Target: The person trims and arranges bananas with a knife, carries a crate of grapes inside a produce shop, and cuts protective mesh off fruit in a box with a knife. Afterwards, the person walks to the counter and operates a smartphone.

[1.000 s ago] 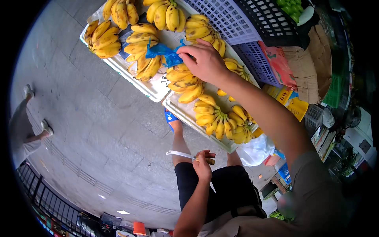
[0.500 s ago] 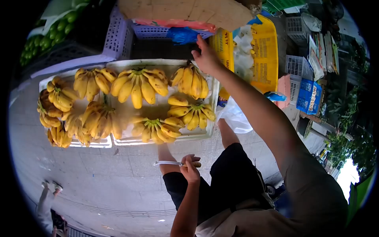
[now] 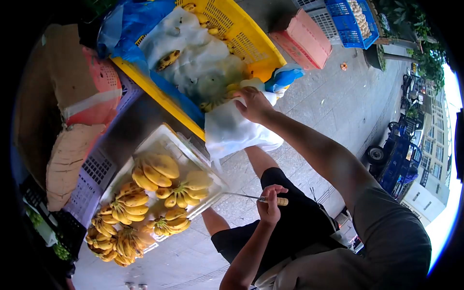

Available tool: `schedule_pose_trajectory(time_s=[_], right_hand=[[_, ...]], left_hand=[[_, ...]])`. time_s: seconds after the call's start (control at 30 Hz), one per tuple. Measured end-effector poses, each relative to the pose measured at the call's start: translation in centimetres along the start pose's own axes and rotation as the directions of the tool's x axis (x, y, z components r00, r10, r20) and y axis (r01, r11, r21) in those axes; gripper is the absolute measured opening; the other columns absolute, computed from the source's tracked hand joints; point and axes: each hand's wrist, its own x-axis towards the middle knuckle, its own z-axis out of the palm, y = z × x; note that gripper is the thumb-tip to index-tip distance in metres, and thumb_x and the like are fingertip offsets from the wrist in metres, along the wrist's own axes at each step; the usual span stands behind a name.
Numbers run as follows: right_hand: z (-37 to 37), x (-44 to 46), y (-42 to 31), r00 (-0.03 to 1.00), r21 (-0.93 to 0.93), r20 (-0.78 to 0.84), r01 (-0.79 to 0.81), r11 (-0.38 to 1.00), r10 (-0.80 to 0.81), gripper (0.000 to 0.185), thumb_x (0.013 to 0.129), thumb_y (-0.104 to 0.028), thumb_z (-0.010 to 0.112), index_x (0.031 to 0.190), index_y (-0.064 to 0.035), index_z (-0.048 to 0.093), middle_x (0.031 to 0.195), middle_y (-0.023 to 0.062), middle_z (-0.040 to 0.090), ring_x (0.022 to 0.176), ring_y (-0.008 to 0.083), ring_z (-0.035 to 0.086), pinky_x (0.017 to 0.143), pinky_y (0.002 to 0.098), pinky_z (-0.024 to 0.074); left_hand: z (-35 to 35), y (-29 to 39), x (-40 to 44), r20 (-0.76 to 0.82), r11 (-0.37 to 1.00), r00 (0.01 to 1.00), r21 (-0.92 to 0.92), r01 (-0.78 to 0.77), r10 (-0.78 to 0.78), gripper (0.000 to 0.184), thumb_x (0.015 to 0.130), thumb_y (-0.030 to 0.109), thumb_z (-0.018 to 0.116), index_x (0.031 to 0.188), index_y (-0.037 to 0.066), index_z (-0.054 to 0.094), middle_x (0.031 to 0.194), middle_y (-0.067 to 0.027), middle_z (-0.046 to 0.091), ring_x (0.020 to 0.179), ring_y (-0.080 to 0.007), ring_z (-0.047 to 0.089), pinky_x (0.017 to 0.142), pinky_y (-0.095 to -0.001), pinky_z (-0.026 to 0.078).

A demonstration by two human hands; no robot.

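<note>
My left hand (image 3: 269, 210) is closed around the wooden handle (image 3: 282, 201) of a knife, whose thin blade (image 3: 241, 195) points left. My right hand (image 3: 254, 105) reaches over the near end of a yellow crate (image 3: 181, 112), thumb and fingers apart, beside a white plastic bag (image 3: 237, 131) and a few bananas (image 3: 233, 89). Its fingertips are close to these bananas; whether they touch is unclear. White translucent sheeting (image 3: 193, 63) lines the crate, with a browned banana (image 3: 168, 60) on it.
Several banana bunches (image 3: 129, 203) lie in a white foam tray (image 3: 211, 182) at lower left. Cardboard (image 3: 70, 164) and a purple crate (image 3: 96, 169) stand left of it. A pink box (image 3: 304, 41) and a blue basket (image 3: 345, 21) are at upper right. A blue vehicle (image 3: 396, 154) is farther right.
The view has swung right, from the banana tray to the yellow crate. My right hand has moved from a blue plastic bag, then an empty reach, to the crate's near end. My left hand still holds the knife.
</note>
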Motion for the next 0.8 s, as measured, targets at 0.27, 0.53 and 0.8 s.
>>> schedule_pose_trajectory(time_s=[0.27,0.53,0.8], right_hand=[[5.7,11.4,6.4,0.826,-0.109,0.563,0.112,0.988,-0.031,0.029,0.096,-0.028,0.063,0.115,-0.0074,0.070,0.111,0.0170,0.072,0.106,0.0401,0.067,0.092,0.0483,0.0536],[16.0,12.9,5.5,0.917,-0.187,0.398,0.046,0.981,0.032,0.054,0.105,-0.052,0.046,0.104,-0.0044,0.072,0.109,0.0189,0.069,0.110,0.0398,0.064,0.096,0.0493,0.0515],[12.8,12.7,3.2,0.767,-0.247,0.642,0.191,0.950,0.012,0.082,0.103,-0.070,0.033,0.096,-0.0017,0.079,0.103,0.0255,0.073,0.102,0.0428,0.068,0.097,0.0453,0.0508]], left_hand=[[6.2,-1.3,7.2,0.107,0.859,0.954,0.416,-0.298,0.279,0.025,0.100,0.022,0.057,0.095,-0.001,0.066,0.081,-0.0124,0.075,0.074,-0.0248,0.077,0.097,-0.0400,0.052],[7.0,2.2,11.0,0.031,0.807,0.916,0.462,-0.369,0.401,0.010,0.087,0.016,0.062,0.090,0.006,0.064,0.082,-0.0069,0.074,0.080,-0.0274,0.073,0.096,-0.0439,0.055],[6.1,1.6,10.1,-0.033,0.831,0.902,0.406,-0.381,0.430,0.012,0.091,0.016,0.059,0.090,0.005,0.063,0.079,-0.0091,0.074,0.077,-0.0326,0.071,0.092,-0.0447,0.054]])
